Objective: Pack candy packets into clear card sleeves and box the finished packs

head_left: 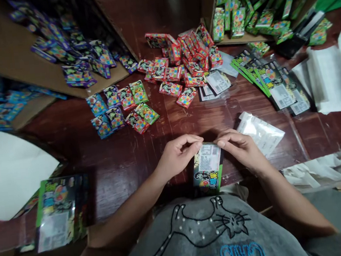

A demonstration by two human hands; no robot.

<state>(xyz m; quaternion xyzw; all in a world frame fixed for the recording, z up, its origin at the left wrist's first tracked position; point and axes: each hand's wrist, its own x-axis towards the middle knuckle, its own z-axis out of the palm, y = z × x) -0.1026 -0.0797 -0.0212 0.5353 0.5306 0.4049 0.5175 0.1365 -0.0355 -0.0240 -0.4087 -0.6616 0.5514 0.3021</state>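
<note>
My left hand (177, 153) and my right hand (240, 145) both pinch the top edge of a small clear bag (208, 168) that holds a green-and-black printed card with a white barcode label. The bag hangs upright just in front of my chest, at the near edge of the dark wooden table (77, 133). Fingers of both hands are closed on the bag's mouth. A flat clear empty bag (261, 133) lies on the table right beside my right hand.
Two rows of small coloured packets (122, 108) lie ahead on the left, a heap of red packets (182, 60) in the middle. Cardboard boxes hold purple packets (69, 49) and green packets (249, 7). Filled bags (59, 213) lie near left, printed cards (270, 78) and white sheets (331, 78) right.
</note>
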